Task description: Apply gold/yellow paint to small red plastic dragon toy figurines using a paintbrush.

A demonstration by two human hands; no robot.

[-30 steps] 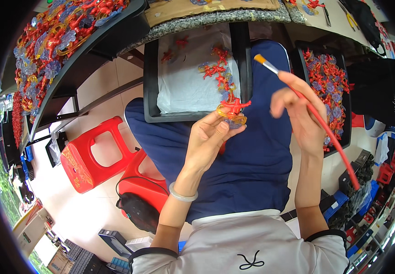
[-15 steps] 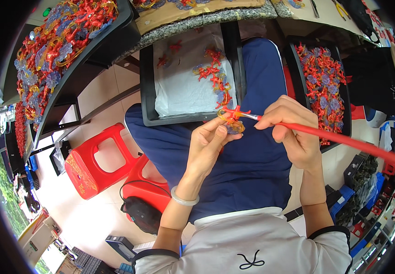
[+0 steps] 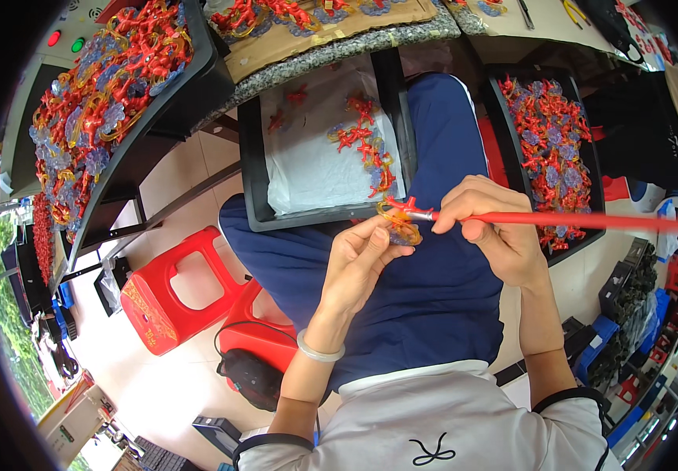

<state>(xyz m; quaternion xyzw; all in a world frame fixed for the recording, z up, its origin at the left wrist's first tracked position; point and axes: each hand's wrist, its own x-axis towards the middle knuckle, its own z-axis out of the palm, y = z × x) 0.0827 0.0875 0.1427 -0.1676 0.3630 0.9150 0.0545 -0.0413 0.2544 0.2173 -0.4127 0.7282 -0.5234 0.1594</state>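
Between the thumb and fingers of my left hand [image 3: 360, 259] is a small red, amber and clear-blue figurine [image 3: 406, 229], held above my lap. My right hand [image 3: 496, 228] grips a red-handled paintbrush [image 3: 566, 220] near its metal collar. The brush tip meets the red part of the figurine; the exact spot is too small to make out. Just beyond my hands, a black tray [image 3: 308, 220] lined with white sheet rests by my knees. Several similar figurines [image 3: 373, 149] lie along its right side, with a couple of red ones farther left.
A black bin heaped with figurines [image 3: 111, 94] stands at far left, another filled bin [image 3: 547, 149] at right. Ahead runs a granite-edged table [image 3: 339, 49] with cardboard and more figurines. Red stools [image 3: 170, 302] stand at lower left, a black bag [image 3: 249, 377] on one.
The brush handle has swung from slanting down rightward to nearly level. Both hands sit slightly lower in the picture, still holding the same figurine and brush. The whole view has shifted a little.
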